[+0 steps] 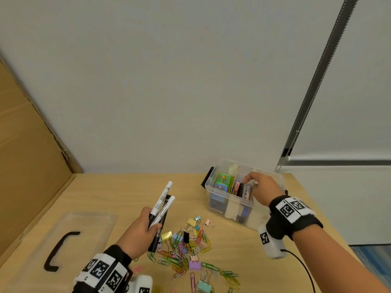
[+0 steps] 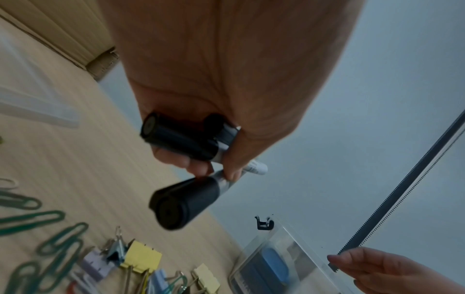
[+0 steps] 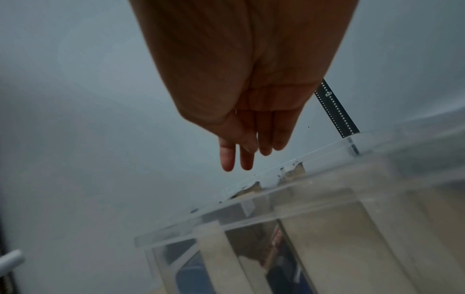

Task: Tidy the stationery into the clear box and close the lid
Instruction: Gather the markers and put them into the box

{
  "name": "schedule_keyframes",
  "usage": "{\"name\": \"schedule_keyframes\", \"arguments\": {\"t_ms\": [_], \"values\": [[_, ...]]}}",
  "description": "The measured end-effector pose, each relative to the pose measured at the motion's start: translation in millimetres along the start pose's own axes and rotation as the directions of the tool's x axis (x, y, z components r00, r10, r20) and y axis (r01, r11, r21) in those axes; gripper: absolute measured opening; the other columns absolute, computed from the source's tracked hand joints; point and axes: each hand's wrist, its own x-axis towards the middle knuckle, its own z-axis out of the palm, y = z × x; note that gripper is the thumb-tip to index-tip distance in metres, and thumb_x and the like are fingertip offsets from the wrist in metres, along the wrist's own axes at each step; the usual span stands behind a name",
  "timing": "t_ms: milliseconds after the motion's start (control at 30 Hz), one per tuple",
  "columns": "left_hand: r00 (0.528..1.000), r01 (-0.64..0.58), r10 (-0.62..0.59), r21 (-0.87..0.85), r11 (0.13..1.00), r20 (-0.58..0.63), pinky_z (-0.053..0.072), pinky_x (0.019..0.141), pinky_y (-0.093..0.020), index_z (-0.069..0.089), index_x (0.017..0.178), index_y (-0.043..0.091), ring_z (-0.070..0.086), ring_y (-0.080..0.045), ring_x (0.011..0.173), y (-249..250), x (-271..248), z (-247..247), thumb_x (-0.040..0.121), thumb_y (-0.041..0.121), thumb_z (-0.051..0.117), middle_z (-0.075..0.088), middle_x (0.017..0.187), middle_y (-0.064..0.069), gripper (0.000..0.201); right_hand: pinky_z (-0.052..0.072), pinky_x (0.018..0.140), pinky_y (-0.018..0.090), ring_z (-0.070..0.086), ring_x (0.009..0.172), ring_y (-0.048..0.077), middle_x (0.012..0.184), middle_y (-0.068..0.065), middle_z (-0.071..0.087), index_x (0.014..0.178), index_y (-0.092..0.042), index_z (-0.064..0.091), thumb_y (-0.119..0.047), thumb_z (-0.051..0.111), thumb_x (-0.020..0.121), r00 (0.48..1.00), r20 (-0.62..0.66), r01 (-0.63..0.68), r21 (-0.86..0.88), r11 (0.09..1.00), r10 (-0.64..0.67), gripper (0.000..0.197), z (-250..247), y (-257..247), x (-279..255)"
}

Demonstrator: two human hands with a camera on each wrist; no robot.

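The clear box [image 1: 220,203] holds some markers, its lid [image 1: 69,235] lies off; the left hand [image 1: 140,230] grips more markers [image 1: 161,203], the right hand [image 1: 263,188] hovers slack-fingered over it, clips [image 1: 186,248] strew the bench [image 1: 118,191].

Two bare forearms, each fitted with a wrist band and camera unit.

Left hand [image 1: 138,230]: bare, with a black fabric wrist band [image 1: 110,269] wrapped in a white strip printed with square black-and-white coded markers; below it a white camera housing [image 1: 141,284] bearing one more such marker. Right hand [image 1: 263,190]: bare, with a matching black band [image 1: 296,216] carrying white panels of the same coded markers; beneath the wrist a white rounded camera housing [image 1: 269,243] with a single marker on its side and a thin black cable [image 1: 304,269] trailing from its lower end. No sleeves on either forearm.
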Motion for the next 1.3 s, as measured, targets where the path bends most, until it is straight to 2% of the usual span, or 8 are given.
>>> {"name": "schedule_keyframes", "arguments": {"t_ms": [100, 200, 300, 500, 733, 900, 1100, 1300], "values": [[1.000, -0.008, 0.008, 0.008, 1.000, 0.011, 0.038, 0.046, -0.014, 0.037, 0.112, 0.016, 0.050, -0.009, 0.054, 1, 1, 3, 0.098, 0.019, 0.047, 0.055, 0.076, -0.003, 0.018, 0.038, 0.075, 0.025, 0.055, 0.091, 0.018, 0.115, 0.006, 0.061, 0.106, -0.021, 0.059, -0.003, 0.045, 0.091, 0.998, -0.029, 0.062, -0.008, 0.998, -0.063, 0.028, 4, 1, -9], [1.000, -0.013, 0.013, 0.027, 1.000, 0.017, 0.038, 0.053, -0.021, 0.036, 0.113, 0.019, 0.050, -0.015, 0.061, 1, 2, 4, 0.097, 0.023, 0.047, 0.056, 0.080, -0.005, 0.019, 0.041, 0.084, 0.027, 0.056, 0.105, 0.020, 0.122, 0.004, 0.058, 0.113, -0.022, 0.057, -0.008, 0.048, 0.092, 0.996, -0.053, 0.066, -0.018, 0.998, -0.067, 0.026, 8, 3, -12], [0.999, -0.033, 0.033, 0.008, 0.999, 0.023, 0.038, 0.057, -0.025, 0.036, 0.114, 0.020, 0.050, -0.016, 0.065, 7, 0, 1, 0.097, 0.025, 0.047, 0.059, 0.085, -0.010, 0.020, 0.040, 0.103, 0.040, 0.049, 0.119, 0.022, 0.128, 0.002, 0.054, 0.119, -0.021, 0.054, -0.016, 0.049, 0.091, 0.984, -0.175, 0.016, -0.082, 0.996, -0.031, 0.029, 8, 16, -16], [0.989, -0.128, 0.130, -0.037, 0.991, 0.072, 0.038, 0.060, -0.026, 0.036, 0.114, 0.023, 0.046, -0.015, 0.067, 48, 11, 4, 0.097, 0.028, 0.047, 0.051, 0.081, -0.005, 0.021, 0.021, 0.118, 0.041, 0.020, 0.143, 0.025, 0.154, 0.008, 0.026, 0.142, -0.015, 0.034, -0.040, 0.041, 0.095, 0.952, -0.287, -0.164, -0.179, 0.970, 0.108, 0.053, 16, 57, -37], [0.978, -0.169, 0.176, -0.065, 0.983, 0.115, 0.048, 0.068, -0.024, 0.038, 0.121, 0.016, 0.059, -0.015, 0.083, 151, 70, 49, 0.097, 0.022, 0.048, 0.059, 0.098, -0.002, 0.026, 0.016, 0.118, 0.030, 0.008, 0.147, 0.017, 0.161, 0.004, 0.001, 0.151, -0.009, 0.008, -0.038, 0.033, 0.098, 0.967, -0.223, -0.121, 0.035, 0.992, 0.126, 0.065, 33, 68, -48], [0.988, -0.075, 0.046, 0.188, 0.979, 0.150, 0.047, 0.069, -0.034, 0.036, 0.124, 0.009, 0.055, -0.022, 0.081, 206, 126, 89, 0.096, 0.020, 0.048, 0.054, 0.099, -0.007, 0.032, 0.021, 0.115, 0.027, 0.013, 0.146, 0.016, 0.160, 0.003, -0.004, 0.151, -0.007, 0.007, -0.037, 0.029, 0.099, 0.965, -0.238, -0.104, 0.054, 0.993, 0.114, 0.064, 36, 68, -50], [0.992, 0.001, -0.047, 0.366, 0.931, 0.118, 0.048, 0.080, -0.038, 0.035, 0.131, 0.007, 0.062, -0.031, 0.103, 225, 155, 114, 0.096, 0.017, 0.044, 0.060, 0.117, -0.015, 0.038, 0.028, 0.115, 0.032, 0.020, 0.144, 0.017, 0.160, 0.003, -0.005, 0.151, -0.009, 0.006, -0.040, 0.025, 0.098, 0.963, -0.252, -0.086, 0.042, 0.995, 0.094, 0.065, 36, 70, -50], [0.995, -0.035, -0.007, 0.401, 0.915, 0.104, 0.043, 0.068, -0.029, 0.045, 0.121, 0.008, 0.053, -0.020, 0.078, 212, 149, 109, 0.097, 0.020, 0.043, 0.057, 0.097, -0.007, 0.027, 0.028, 0.115, 0.033, 0.024, 0.142, 0.018, 0.160, 0.002, -0.005, 0.151, -0.009, 0.006, -0.041, 0.025, 0.098, 0.963, -0.257, -0.076, 0.040, 0.996, 0.084, 0.065, 37, 72, -51]]}}
